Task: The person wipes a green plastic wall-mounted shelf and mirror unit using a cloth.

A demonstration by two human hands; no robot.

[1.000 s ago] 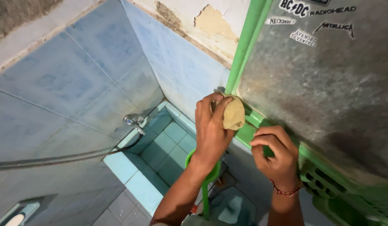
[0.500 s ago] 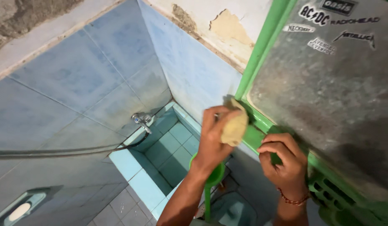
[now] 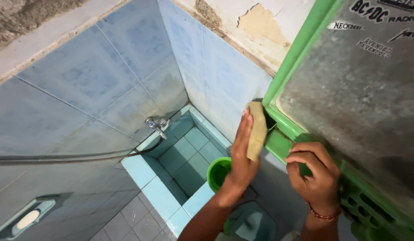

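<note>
Left hand (image 3: 241, 156) with sponge (image 3: 257, 130) against green door frame (image 3: 283, 143)

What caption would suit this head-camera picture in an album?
Left hand presses a tan sponge against a green door frame; right hand grips the frame above a tiled basin.

Premises: a small home bathroom or wash room. Walls (image 3: 95, 76) are clad in pale blue tiles, with peeling plaster (image 3: 256, 27) above. A tiled water basin (image 3: 171, 169) sits in the corner under a metal tap (image 3: 156, 123) fitted with a hose (image 3: 60, 157). A green plastic dipper (image 3: 218, 172) rests at the basin. A green-framed door (image 3: 296, 53) stands at right.
</note>
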